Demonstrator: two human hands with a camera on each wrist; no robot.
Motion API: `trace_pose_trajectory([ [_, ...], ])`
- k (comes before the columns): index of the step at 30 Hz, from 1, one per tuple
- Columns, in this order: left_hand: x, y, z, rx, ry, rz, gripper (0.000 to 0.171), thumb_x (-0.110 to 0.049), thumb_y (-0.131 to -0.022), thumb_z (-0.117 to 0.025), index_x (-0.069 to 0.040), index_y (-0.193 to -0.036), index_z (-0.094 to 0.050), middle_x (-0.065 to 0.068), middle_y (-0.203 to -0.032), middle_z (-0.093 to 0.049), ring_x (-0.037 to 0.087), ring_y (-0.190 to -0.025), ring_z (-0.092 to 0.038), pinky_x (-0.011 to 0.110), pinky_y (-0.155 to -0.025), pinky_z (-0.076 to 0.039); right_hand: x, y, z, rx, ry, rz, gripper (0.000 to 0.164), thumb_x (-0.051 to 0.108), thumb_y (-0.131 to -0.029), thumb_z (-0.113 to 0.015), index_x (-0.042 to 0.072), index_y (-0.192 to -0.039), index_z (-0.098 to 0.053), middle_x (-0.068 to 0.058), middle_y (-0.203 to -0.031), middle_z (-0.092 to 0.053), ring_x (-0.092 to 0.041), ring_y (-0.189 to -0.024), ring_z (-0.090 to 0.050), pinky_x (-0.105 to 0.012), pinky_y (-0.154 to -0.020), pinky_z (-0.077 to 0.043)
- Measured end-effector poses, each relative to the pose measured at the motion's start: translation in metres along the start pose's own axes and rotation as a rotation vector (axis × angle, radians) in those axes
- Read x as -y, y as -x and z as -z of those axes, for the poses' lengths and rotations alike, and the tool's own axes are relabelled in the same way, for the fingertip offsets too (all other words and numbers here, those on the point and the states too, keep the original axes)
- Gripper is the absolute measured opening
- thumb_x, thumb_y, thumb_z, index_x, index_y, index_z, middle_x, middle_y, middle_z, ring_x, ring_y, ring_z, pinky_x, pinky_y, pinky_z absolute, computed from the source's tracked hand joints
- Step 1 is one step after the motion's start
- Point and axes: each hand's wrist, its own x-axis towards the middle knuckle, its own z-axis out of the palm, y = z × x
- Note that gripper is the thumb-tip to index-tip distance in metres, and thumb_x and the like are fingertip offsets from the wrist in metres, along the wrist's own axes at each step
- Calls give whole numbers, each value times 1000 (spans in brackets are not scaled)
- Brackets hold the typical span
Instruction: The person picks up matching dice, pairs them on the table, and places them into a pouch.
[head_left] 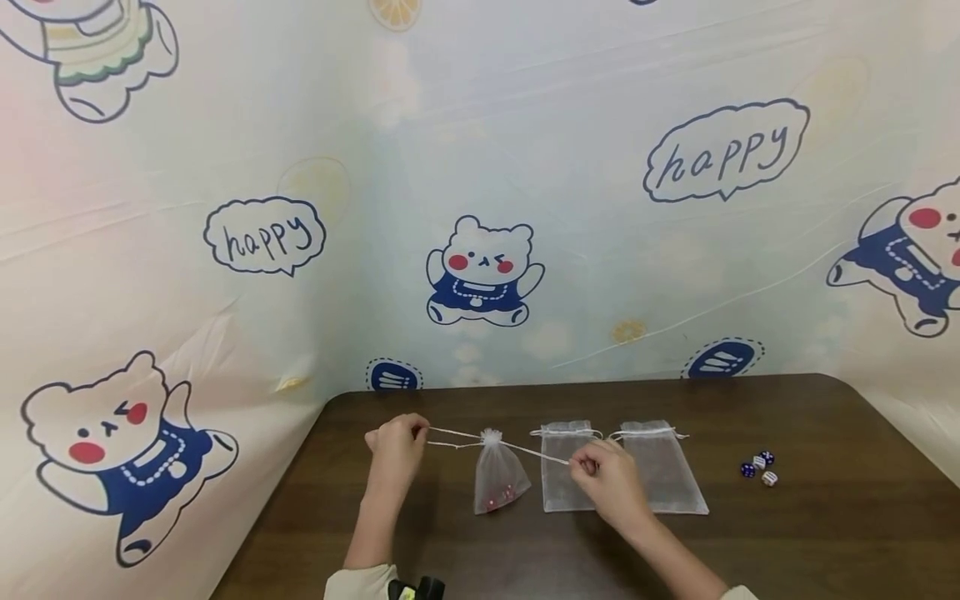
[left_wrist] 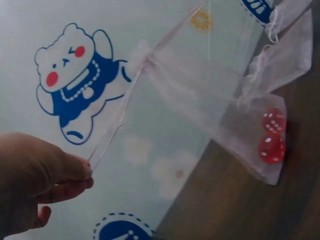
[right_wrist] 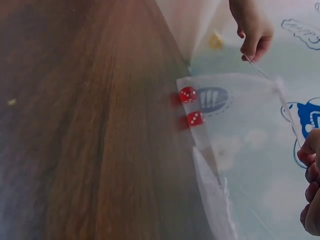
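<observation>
A sheer white drawstring pouch [head_left: 495,471] stands between my hands, its neck gathered tight and two red dice [left_wrist: 272,145] showing through its bottom. My left hand [head_left: 399,440] pinches one end of the white drawstring [head_left: 455,432], and my right hand [head_left: 609,479] pinches the other. Both cord ends run taut outward from the neck. In the left wrist view, the fingertips of the left hand [left_wrist: 60,172] close on the cord. At the right edge of the right wrist view, the right hand [right_wrist: 312,175] has curled fingers on its end.
Two flat sheer pouches [head_left: 566,492] lie side by side right of the gathered one, partly behind my right forearm. Further right, blue dice [head_left: 748,470] and white dice [head_left: 769,478] sit together on the dark wooden table [head_left: 825,533]. A printed cloth [head_left: 585,250] hangs behind the table.
</observation>
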Motion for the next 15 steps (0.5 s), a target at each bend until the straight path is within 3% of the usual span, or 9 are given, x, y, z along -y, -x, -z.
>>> trace_pose_trajectory([
  [6, 1, 1, -19, -105, 11, 55, 5, 0, -79, -67, -3, -77, -70, 8, -76, -68, 28, -73, -63, 44, -66, -29, -6, -4, -16, -19, 42, 15, 22, -4, -63, -74, 14, -60, -62, 15, -57, -38, -3, -58, -37, -27, -60, -38],
  [15, -4, 3, -37, -109, 16, 102, 6, 0, -81, -65, -3, -78, -70, 9, -77, -67, 28, -71, -63, 47, -69, -31, -10, -9, -26, 37, 121, -72, 12, 2, -69, -75, 11, -66, -67, 11, -58, -44, -8, -58, -37, -29, -56, -33],
])
